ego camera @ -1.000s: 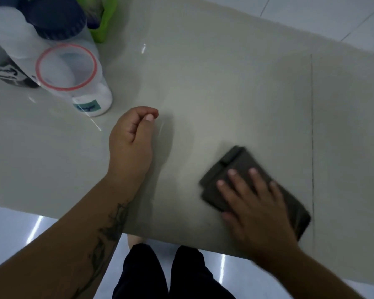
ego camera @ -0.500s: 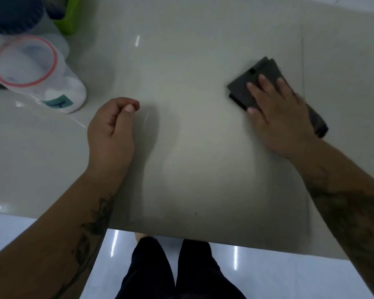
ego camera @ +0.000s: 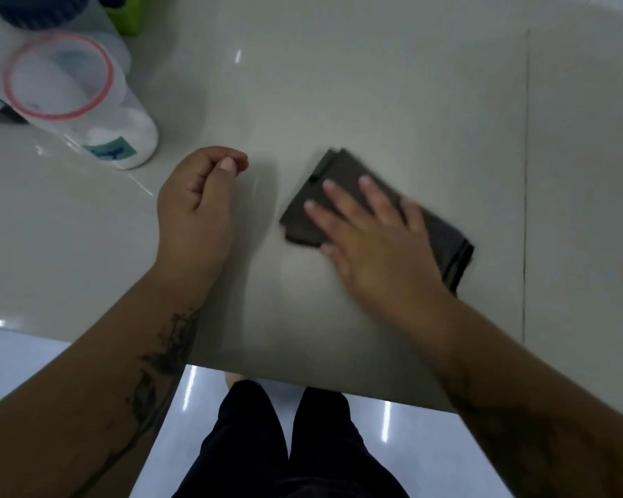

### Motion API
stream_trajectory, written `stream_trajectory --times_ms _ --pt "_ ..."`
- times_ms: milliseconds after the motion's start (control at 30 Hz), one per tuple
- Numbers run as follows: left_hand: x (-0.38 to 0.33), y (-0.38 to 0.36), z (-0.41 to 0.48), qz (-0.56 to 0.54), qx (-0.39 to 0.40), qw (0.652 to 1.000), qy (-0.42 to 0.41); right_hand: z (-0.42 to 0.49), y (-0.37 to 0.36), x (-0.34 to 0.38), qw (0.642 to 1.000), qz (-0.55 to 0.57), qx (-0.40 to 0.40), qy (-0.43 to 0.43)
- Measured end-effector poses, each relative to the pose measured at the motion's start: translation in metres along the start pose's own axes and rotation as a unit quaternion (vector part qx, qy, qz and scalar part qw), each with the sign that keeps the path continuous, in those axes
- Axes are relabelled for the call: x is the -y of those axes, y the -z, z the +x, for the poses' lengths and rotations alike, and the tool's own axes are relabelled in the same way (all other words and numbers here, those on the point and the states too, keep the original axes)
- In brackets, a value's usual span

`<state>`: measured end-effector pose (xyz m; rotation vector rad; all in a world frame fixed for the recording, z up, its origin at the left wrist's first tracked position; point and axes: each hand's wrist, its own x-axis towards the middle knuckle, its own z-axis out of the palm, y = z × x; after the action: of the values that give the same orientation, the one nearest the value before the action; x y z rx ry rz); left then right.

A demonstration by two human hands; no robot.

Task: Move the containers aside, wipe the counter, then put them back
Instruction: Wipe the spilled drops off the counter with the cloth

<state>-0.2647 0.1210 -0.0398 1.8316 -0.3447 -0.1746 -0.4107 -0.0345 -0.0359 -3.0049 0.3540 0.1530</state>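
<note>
A folded dark grey cloth (ego camera: 333, 181) lies flat on the beige counter (ego camera: 374, 84). My right hand (ego camera: 371, 239) presses on it with fingers spread and straight; the hand is motion-blurred. My left hand (ego camera: 198, 206) rests on the counter to the cloth's left, fingers curled into a loose fist with nothing in it. At the far left stand the containers: a clear jar with a red-rimmed lid (ego camera: 87, 102), a jar with a dark blue lid (ego camera: 33, 9) behind it, and a green container (ego camera: 130, 12) at the top edge.
A seam (ego camera: 525, 174) runs front to back through the counter on the right. The counter's front edge (ego camera: 303, 384) lies just ahead of my legs, with glossy white floor (ego camera: 22, 361) below it.
My right hand slid the cloth from the near edge up to the far right, then back toward the middle near my left hand. My left hand has stayed in place.
</note>
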Motion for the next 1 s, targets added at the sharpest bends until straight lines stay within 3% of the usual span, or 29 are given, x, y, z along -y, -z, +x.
stream_trajectory --times_ms 100,200,333,433,600,733,800,867,933,1000 --pt "0.002 0.000 -0.003 0.025 0.018 1.000 0.000 0.027 0.006 -0.060 0.994 -0.004 -0.008 -0.106" --pt "0.003 0.000 -0.005 0.037 0.033 0.999 -0.007 -0.009 0.006 -0.090 0.990 -0.007 -0.004 -0.140" --pt "0.006 -0.001 -0.005 0.068 0.049 0.996 -0.024 -0.089 -0.005 -0.050 0.996 -0.037 0.018 -0.084" --pt "0.006 -0.004 -0.003 0.108 0.047 0.992 -0.038 -0.097 -0.016 -0.006 0.999 -0.026 0.004 -0.028" --pt "0.001 -0.009 0.002 0.160 0.015 0.986 -0.033 -0.004 -0.010 0.017 1.000 -0.009 -0.014 0.025" --pt "-0.002 -0.026 0.014 0.194 -0.014 0.981 -0.018 0.088 0.002 -0.021 0.999 0.025 -0.013 0.039" --pt "-0.004 -0.038 0.022 0.208 -0.009 0.978 -0.024 0.124 0.014 -0.074 0.999 0.019 -0.013 -0.025" --pt "-0.007 -0.050 0.031 0.209 0.000 0.977 -0.036 0.138 0.024 -0.142 0.990 0.023 -0.012 -0.142" --pt "-0.009 -0.056 0.036 0.205 0.001 0.978 -0.037 0.121 0.031 -0.207 0.966 0.046 0.001 -0.256" --pt "-0.008 -0.058 0.037 0.200 -0.002 0.979 -0.031 0.079 0.035 -0.242 0.949 0.045 0.000 -0.312"
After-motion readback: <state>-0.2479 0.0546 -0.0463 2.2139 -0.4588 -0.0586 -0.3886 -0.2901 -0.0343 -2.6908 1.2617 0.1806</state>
